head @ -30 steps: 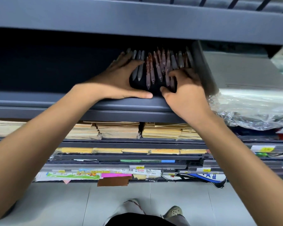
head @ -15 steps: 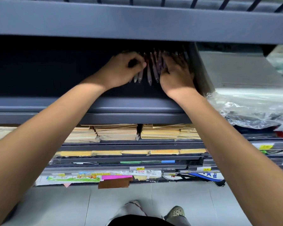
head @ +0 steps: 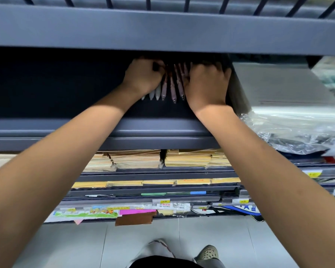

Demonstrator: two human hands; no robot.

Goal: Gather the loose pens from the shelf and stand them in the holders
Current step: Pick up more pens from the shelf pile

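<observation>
The pens, fanned on the shelf between the hands, should be squeezed into one bundle before being lifted by the left hand, curled round several, and the right hand (fingers bent, hold hidden).

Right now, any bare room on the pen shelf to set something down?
Free: shelf floor left of the left hand, and the strip between pens and front lip. Crowded: the gap between both hands, full of pens; right of the right hand, a divider, then wrapped stock.

light: bright from above you | shelf recess deep in shadow | glare on plastic wrap | edges bowed, soft
</observation>
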